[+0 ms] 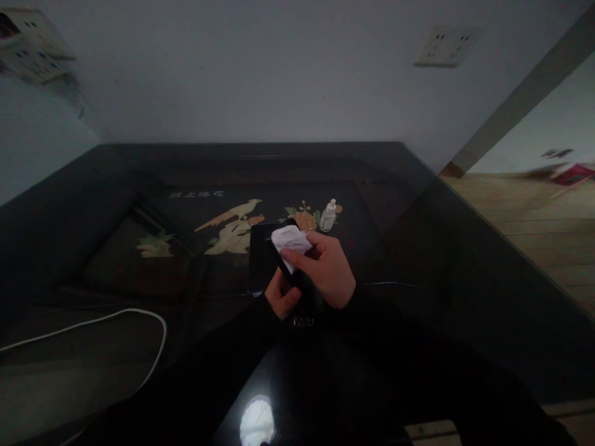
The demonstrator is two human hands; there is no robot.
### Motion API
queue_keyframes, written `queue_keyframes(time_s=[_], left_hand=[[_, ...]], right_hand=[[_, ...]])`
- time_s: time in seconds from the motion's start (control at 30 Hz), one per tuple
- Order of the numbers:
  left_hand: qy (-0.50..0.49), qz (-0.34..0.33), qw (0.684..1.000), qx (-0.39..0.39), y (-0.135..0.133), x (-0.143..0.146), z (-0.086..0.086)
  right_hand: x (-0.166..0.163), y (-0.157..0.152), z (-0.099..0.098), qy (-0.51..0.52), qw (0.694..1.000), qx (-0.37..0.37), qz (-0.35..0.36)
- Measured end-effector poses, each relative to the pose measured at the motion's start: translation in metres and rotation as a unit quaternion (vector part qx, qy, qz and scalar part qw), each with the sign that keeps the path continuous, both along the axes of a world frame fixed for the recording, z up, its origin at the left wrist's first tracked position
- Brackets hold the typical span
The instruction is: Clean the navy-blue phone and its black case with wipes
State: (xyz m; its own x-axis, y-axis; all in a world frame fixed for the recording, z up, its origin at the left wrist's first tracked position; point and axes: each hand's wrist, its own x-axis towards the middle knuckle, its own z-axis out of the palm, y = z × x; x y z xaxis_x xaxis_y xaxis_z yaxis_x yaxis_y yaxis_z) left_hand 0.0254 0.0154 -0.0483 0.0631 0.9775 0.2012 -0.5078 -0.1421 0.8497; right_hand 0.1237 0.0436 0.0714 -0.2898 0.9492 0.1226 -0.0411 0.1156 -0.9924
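My left hand (282, 301) grips the lower end of a dark phone-like slab (261, 257), holding it tilted above the table. My right hand (325, 267) is closed on a crumpled white tissue (289, 241) and presses it against the slab's upper face. Both hands sit over the middle of a dark glossy table (418, 272). Black sleeves cover both forearms.
A small white dropper bottle (328, 215) stands just beyond the hands on the table's bird-and-flower inlay (232, 226). A white cable (139, 322) curves across the left side. Wall sockets (445, 46) sit on the wall behind; wooden floor (534, 210) lies to the right.
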Motion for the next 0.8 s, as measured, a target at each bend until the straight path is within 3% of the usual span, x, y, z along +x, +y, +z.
queue_keyframes(time_s=[0.17,0.3,0.5,0.6,0.8], left_hand=[[-0.022,0.032,0.999,-0.024,-0.004,0.001,0.01],[-0.059,0.005,0.997,-0.052,-0.007,0.004,0.023],[-0.009,-0.031,0.999,-0.031,-0.009,0.004,0.021],[0.0,-0.018,0.999,-0.028,-0.011,0.004,0.022],[-0.027,0.031,0.999,-0.031,-0.005,0.003,0.015]], right_hand=[[0.027,-0.03,-0.021,-0.084,0.995,0.046,0.003],[0.046,-0.043,-0.033,-0.122,0.992,0.009,0.022],[0.024,-0.012,-0.011,-0.06,0.998,0.0,-0.005],[0.01,0.0,-0.001,-0.023,1.0,-0.002,-0.013],[0.028,-0.027,-0.019,-0.1,0.994,0.037,0.023]])
